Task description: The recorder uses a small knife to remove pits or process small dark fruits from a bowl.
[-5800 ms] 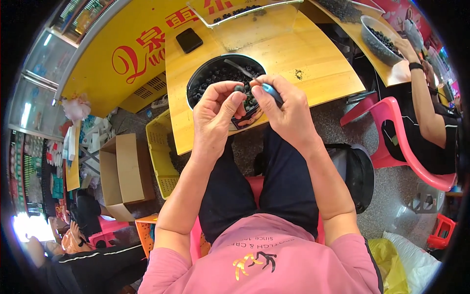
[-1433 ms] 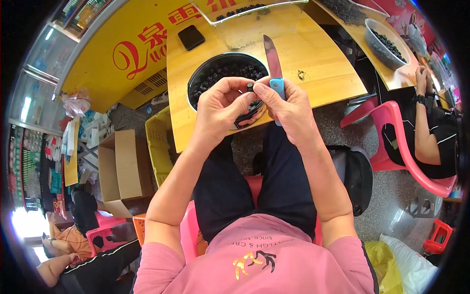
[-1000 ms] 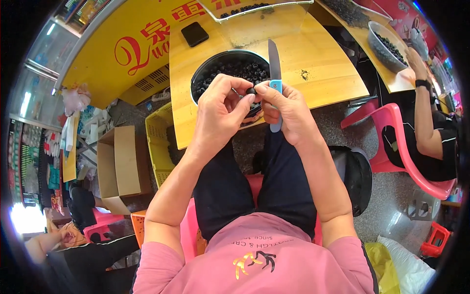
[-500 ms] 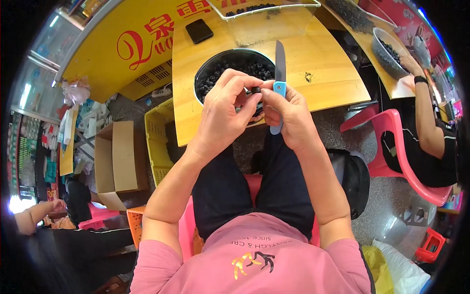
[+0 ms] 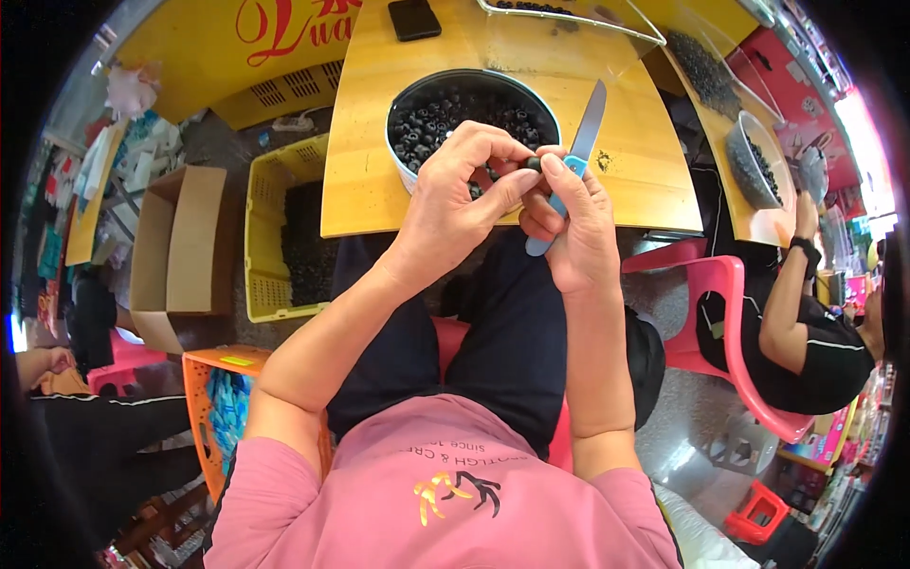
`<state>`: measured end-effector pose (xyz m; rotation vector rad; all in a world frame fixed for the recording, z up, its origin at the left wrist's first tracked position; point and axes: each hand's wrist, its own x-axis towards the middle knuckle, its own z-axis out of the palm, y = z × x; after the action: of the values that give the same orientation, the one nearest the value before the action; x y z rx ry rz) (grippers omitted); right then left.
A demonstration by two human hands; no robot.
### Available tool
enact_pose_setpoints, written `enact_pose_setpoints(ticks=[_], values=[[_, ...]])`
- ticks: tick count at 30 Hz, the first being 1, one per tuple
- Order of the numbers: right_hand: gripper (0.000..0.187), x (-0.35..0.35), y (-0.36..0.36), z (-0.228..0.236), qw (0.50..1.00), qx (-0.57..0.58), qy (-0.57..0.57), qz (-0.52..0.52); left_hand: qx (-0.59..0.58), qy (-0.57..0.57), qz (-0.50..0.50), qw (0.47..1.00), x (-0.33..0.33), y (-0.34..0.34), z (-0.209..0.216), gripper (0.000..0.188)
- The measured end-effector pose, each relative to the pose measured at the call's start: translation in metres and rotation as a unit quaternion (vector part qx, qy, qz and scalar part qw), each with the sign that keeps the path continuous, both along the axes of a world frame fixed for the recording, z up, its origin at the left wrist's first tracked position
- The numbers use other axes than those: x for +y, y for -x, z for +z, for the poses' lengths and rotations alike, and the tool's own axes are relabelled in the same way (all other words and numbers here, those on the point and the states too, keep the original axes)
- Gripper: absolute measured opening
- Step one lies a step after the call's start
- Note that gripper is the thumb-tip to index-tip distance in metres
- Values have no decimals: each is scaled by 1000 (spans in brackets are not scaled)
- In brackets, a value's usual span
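Observation:
My left hand (image 5: 464, 180) is closed in a pinch, with a small dark round piece (image 5: 534, 164) between its fingertips. My right hand (image 5: 580, 213) meets it there, its thumb close against the piece. In my right hand's fingers is a knife (image 5: 590, 119) with a blue handle, its blade pointing up and away, tilted to the right. Just beyond both hands stands a round bowl (image 5: 390, 142) filled with many dark round pieces (image 5: 445, 119). Fingers partly hide the piece in the pinch, and my hands cover the bowl's near edge.
A black phone (image 5: 414, 19) and a clear bin (image 5: 607, 38) lie at the wooden table's (image 5: 635, 199) far side. Left of it are a yellow crate (image 5: 270, 228) and a cardboard box (image 5: 194, 237). A co-worker (image 5: 796, 332) sits right, beside another bowl (image 5: 749, 161) and a pink chair (image 5: 730, 322).
The whole view has shifted. The knife blade now leans further right. Both my hands still meet at a small dark piece. The co-worker's hand has moved away from the bowl at right.

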<state>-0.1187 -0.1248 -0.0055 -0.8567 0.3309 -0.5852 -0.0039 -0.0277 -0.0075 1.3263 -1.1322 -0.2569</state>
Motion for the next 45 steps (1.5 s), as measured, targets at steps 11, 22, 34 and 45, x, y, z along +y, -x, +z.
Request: enact_pose_setpoints(ticks=[11, 22, 34, 45], values=[[18, 17, -4, 4, 992, 29, 113, -39, 148, 53, -78, 985, 12, -2, -17, 15], [18, 12, -5, 31, 682, 146, 709, -102, 295, 68, -116, 946, 27, -7, -1, 17], [20, 11, -19, 36, 655, 138, 732, -130, 321, 73, -125, 936, 24, -12, 4, 20], [22, -9, -27, 26, 645, 97, 738, -172, 290, 115, -143, 939, 18, -17, 18, 13]])
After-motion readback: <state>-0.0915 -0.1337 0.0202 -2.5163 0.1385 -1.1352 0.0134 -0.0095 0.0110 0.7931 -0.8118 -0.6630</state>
